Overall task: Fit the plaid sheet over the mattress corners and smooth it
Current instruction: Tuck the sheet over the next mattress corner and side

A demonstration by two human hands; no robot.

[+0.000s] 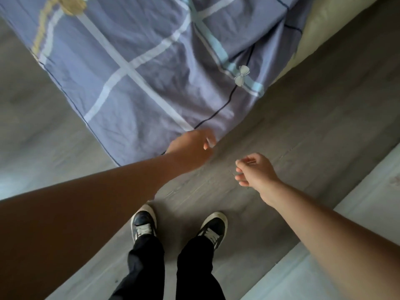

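Observation:
The plaid sheet (138, 79), purple-blue with white and turquoise stripes and a small bow, hangs wrinkled over the bed's corner down to the floor. Bare cream mattress (324, 29) shows at the upper right, where the sheet does not cover it. My left hand (190, 146) is at the sheet's lowest corner, its fingers curled round the hem; the view is blurred there. My right hand (255, 172) hovers over the floor to the right, apart from the sheet, its fingers loosely curled and holding nothing.
Grey wood-look floor (303, 126) runs on both sides of the bed corner. My two feet in dark sneakers (179, 226) stand just in front of it. A pale flat surface (346, 234) lies along the lower right.

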